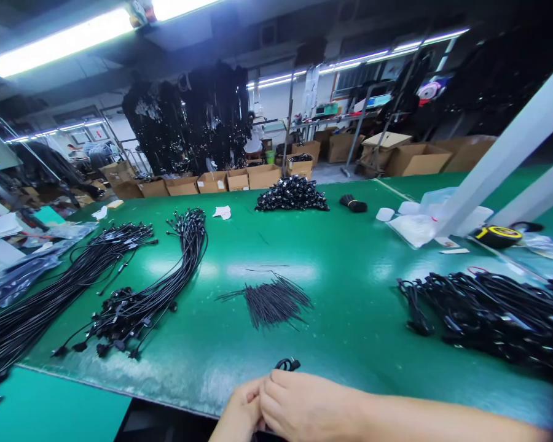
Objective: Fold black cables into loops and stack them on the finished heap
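Two grips, left hand (238, 412) and right hand (304, 408), pinch a coiled cable (287, 364); far cardboard box (300, 169) holds black cables (299, 158).

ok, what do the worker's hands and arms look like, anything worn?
Both are bare: the left hand and right hand have no gloves, and no rings or watch show. The right forearm is uncovered to the frame edge, with no sleeve in view.

Head-worn, tilted forward and down over green table (350, 258); hands (286, 408) super close at 6 o'clock, boxes (262, 176) far at 12.
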Available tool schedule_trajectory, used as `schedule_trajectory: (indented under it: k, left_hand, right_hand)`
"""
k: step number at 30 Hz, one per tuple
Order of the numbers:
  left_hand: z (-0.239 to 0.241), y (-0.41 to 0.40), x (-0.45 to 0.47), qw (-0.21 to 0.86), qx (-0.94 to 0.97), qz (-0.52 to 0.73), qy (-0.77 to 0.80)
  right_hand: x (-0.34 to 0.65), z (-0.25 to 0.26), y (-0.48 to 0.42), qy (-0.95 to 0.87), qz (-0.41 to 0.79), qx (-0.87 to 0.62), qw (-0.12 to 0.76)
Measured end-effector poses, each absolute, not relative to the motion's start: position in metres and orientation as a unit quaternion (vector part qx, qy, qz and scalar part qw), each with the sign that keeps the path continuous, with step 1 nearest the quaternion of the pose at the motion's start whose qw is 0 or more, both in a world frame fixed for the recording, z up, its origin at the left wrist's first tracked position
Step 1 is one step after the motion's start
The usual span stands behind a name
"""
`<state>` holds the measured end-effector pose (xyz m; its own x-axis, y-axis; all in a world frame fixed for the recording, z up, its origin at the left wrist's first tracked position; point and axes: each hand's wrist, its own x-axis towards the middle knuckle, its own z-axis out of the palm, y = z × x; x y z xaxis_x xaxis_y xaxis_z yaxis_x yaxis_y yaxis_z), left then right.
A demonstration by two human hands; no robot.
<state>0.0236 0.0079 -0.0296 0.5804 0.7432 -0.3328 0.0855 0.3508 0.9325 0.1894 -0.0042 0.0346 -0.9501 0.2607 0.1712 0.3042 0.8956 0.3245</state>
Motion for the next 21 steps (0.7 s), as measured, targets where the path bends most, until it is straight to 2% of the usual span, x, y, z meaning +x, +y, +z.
schedule_trajectory:
  k: [10,14,17,21]
  left_hand:
    - [-0.032,0.004,0.033,0.711,0.508,0.258,0.411]
    - [-0.021,0.009,0.033,0.710,0.522,0.256,0.397]
    - [-0.017,0.011,0.032,0.724,0.511,0.248,0.392]
    - [-0.016,0.010,0.036,0.730,0.486,0.249,0.412]
  right_hand:
    - [0.182,-0.001,-0.011,-0.936,-0.287,-0.198,-0.054]
    - [0.181,-0.010,-0.014,-0.909,-0.320,-0.261,-0.050]
    - [0.183,-0.007,-0.016,-0.920,-0.312,-0.236,-0.029]
    - [0.181,-0.002,-0.020,-0.922,-0.313,-0.214,-0.071]
